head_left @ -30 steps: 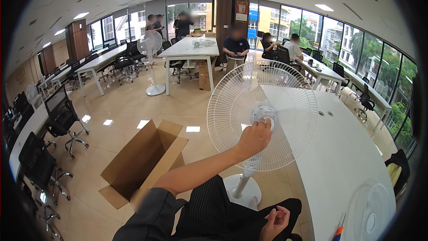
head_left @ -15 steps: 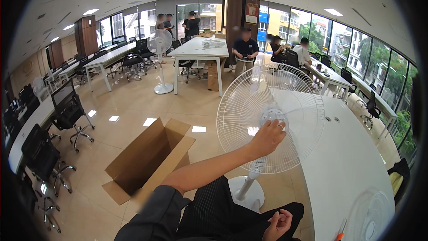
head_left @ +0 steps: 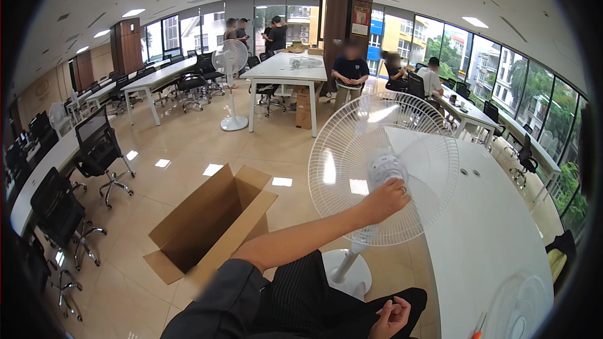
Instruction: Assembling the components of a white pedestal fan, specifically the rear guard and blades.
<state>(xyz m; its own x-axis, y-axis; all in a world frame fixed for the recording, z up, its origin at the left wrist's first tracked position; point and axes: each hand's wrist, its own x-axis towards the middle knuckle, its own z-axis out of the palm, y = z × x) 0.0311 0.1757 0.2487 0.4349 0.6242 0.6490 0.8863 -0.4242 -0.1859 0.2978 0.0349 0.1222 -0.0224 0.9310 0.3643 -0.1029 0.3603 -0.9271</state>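
Reaching across my lap, my left hand (head_left: 384, 199) rests on the white pedestal fan (head_left: 383, 172), as it did a second ago; the view has swung a little, so the fan now sits nearer picture centre and the open cardboard box (head_left: 210, 223) has slid toward 8 o'clock of it. The fingers curl against the round hub at the middle of the grille, but whether this grip closes on the hub or only presses it I cannot tell, since the knuckles hide the contact. My right hand (head_left: 391, 317), at 6 o'clock of the fan, lies loosely curled and empty on my dark trousers. The fan's grille is thin wire in a radial pattern; its round base (head_left: 347, 273) stands on the glossy tiled floor, just beside the smooth white table (head_left: 496, 238) at 3 o'clock. The table's far edge is cut off.
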